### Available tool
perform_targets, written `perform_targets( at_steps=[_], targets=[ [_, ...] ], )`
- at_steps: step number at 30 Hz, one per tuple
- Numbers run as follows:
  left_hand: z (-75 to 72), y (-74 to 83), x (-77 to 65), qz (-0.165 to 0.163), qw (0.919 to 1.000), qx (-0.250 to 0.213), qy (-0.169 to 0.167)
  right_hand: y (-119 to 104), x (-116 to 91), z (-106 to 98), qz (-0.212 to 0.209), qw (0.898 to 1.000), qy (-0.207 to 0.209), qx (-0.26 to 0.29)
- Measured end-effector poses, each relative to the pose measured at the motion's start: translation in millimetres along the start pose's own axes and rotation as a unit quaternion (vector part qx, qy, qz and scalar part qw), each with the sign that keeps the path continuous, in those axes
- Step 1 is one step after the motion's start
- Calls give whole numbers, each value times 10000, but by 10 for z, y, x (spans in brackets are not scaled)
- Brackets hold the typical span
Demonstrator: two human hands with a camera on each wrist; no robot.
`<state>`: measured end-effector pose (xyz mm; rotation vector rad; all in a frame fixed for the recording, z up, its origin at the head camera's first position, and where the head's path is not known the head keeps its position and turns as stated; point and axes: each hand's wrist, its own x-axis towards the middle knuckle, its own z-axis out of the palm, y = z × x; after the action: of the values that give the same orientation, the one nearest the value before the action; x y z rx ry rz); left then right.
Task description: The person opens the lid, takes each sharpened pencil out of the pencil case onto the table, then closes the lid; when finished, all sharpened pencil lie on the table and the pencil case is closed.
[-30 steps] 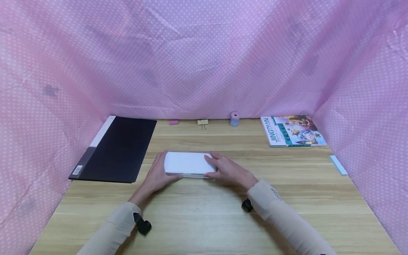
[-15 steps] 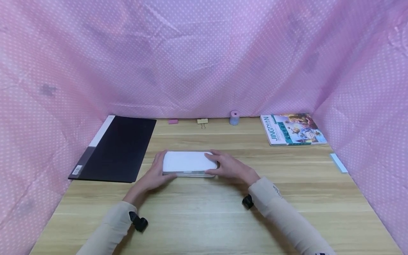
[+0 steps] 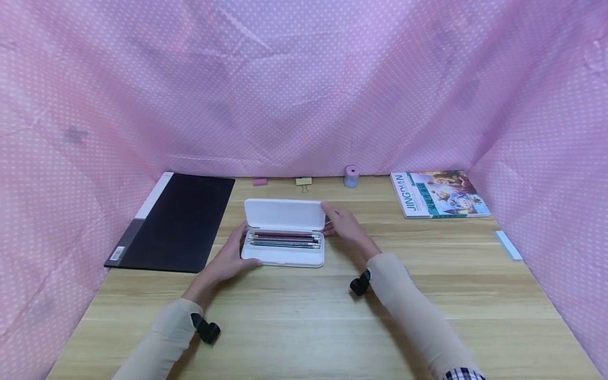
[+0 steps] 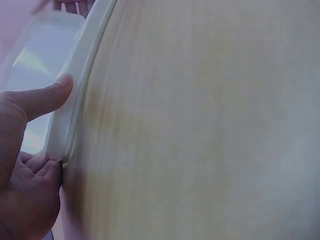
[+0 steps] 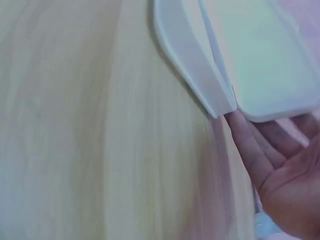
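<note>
A white pencil case lies on the wooden table with its lid swung up and back. Several pencils lie side by side in the tray, along its rear part. My left hand grips the case at its left end, thumb along the front wall and the other fingers round the end. At the right side my right hand touches the lid's edge, its fingers extended and partly hidden behind the lid.
A black folder lies at the left. Along the back are a pink eraser, a binder clip and a pink-and-blue cylinder. A magazine and a light-blue strip lie at the right. Pink dotted cloth encloses the table.
The pencil case was shut; its lid now stands raised and the pencils show. My right hand moved from the case's right end up and back with the lid. The left stayed at its end.
</note>
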<state>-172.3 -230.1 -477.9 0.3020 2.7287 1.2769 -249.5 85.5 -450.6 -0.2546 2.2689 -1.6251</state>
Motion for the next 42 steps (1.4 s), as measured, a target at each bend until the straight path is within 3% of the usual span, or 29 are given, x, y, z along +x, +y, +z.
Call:
perform_targets(
  at_steps=[3, 7, 17, 21, 26, 29, 32, 37, 42],
  targets=[
    [-35, 27, 19, -61, 9996, 251, -139, -1, 45, 15, 264, 9969, 197, 711],
    [-55, 56, 40, -197, 9974, 608, -322, 12, 81, 51, 373, 9936, 397, 986],
    [-45, 93, 37, -368, 9941, 944, -385, 16, 103, 80, 471, 9943, 677, 671],
    [-55, 96, 40, -315, 9930, 1069, -388, -6, 50, 68, 152, 9950, 987, -29],
    [-66, 119, 59, -313, 9933, 1019, -441, -67, -54, 67, -714, 9831, 1604, -512],
    [-72, 132, 67, -340, 9933, 996, -480, -89, -101, 103, -1163, 9830, 1240, -696],
    [-74, 128, 75, -358, 9931, 992, -519, -82, -140, 161, -1450, 9814, 442, -1180],
    [-71, 126, 81, -338, 9932, 955, -576, -23, -157, 257, -1613, 9609, -534, -2188],
    [-82, 148, 79, -347, 9929, 988, -564, -45, -145, 305, -1710, 9395, -755, -2870]
  ],
)
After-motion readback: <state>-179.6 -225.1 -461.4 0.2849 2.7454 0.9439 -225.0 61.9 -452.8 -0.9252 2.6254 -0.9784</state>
